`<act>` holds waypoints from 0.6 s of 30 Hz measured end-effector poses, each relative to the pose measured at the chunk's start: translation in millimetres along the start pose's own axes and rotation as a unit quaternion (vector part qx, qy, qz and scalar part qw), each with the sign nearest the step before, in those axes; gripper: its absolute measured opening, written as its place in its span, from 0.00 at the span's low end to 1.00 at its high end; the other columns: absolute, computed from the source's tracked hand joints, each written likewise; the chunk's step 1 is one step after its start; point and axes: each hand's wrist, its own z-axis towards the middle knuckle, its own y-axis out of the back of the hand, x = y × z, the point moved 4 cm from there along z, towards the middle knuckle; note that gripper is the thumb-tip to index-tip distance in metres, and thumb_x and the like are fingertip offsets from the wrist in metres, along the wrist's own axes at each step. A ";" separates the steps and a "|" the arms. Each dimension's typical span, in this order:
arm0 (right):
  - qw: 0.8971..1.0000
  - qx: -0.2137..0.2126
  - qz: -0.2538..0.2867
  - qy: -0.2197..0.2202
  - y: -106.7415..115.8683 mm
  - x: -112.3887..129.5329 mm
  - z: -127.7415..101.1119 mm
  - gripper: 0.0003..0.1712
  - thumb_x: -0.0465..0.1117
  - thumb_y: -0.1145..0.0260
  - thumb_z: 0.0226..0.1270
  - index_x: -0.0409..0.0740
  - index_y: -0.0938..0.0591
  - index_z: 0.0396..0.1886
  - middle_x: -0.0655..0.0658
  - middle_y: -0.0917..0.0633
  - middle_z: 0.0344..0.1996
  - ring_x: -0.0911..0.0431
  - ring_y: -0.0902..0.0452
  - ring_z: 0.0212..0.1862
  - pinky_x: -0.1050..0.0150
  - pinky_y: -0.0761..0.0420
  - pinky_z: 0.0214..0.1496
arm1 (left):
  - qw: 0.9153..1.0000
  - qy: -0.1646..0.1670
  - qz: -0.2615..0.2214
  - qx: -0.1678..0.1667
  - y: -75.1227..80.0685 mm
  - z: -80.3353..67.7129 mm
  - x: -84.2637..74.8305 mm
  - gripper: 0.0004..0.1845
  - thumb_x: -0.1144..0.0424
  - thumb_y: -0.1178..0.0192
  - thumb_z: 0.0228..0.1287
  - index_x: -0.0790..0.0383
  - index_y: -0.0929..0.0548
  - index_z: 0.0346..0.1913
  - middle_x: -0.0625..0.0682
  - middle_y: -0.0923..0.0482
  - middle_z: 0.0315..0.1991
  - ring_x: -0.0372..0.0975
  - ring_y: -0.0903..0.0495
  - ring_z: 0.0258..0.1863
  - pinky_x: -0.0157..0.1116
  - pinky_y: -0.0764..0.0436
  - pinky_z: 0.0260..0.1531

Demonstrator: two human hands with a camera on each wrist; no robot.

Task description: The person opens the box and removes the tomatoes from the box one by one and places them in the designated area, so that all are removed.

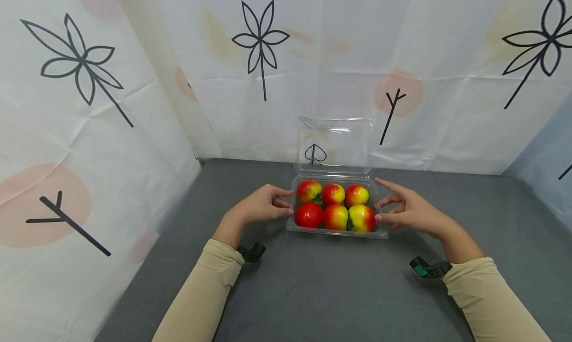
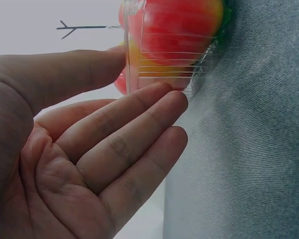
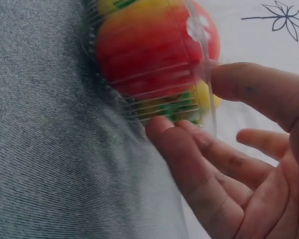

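One clear plastic clamshell box sat at table centre w/ its lid standing open at 12 o'clock. It held 6 red-yellow apples, 2 rows of 3. No readable labels. Left hand touched the box at 9 o'clock, right hand at 3 o'clock; fingers straight, nothing clenched. Gray table lay underneath.
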 end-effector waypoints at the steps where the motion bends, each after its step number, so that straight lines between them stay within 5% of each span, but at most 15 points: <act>1: 1.000 0.003 -0.003 -0.002 -0.7 0.6 -0.9 0.57 0.39 0.26 0.72 0.48 0.52 0.89 0.24 0.18 0.60 0.48 0.08 0.42 0.52 0.08 0.41 | 1.000 -0.001 0.005 0.002 0.2 -0.7 -0.5 0.33 0.64 0.32 0.74 0.67 0.28 0.77 0.58 0.12 0.61 0.45 0.13 0.62 0.47 0.15 0.64; 11: 0.998 0.056 -0.029 -0.010 -4.2 7.7 -8.5 0.55 0.41 0.24 0.70 0.42 0.47 0.87 0.28 0.19 0.58 0.48 0.10 0.46 0.52 0.09 0.43 | 0.998 0.009 0.068 -0.003 -0.5 -8.9 -10.8 0.33 0.62 0.27 0.68 0.65 0.23 0.73 0.60 0.16 0.65 0.50 0.13 0.63 0.45 0.13 0.59; 18: 0.993 0.066 -0.099 -0.010 -3.0 13.5 -11.3 0.52 0.46 0.23 0.69 0.39 0.40 0.84 0.35 0.16 0.56 0.47 0.11 0.52 0.55 0.09 0.50 | 0.989 0.028 0.143 -0.010 -4.4 -13.0 -24.1 0.35 0.59 0.25 0.65 0.62 0.22 0.73 0.57 0.22 0.73 0.51 0.18 0.68 0.48 0.14 0.62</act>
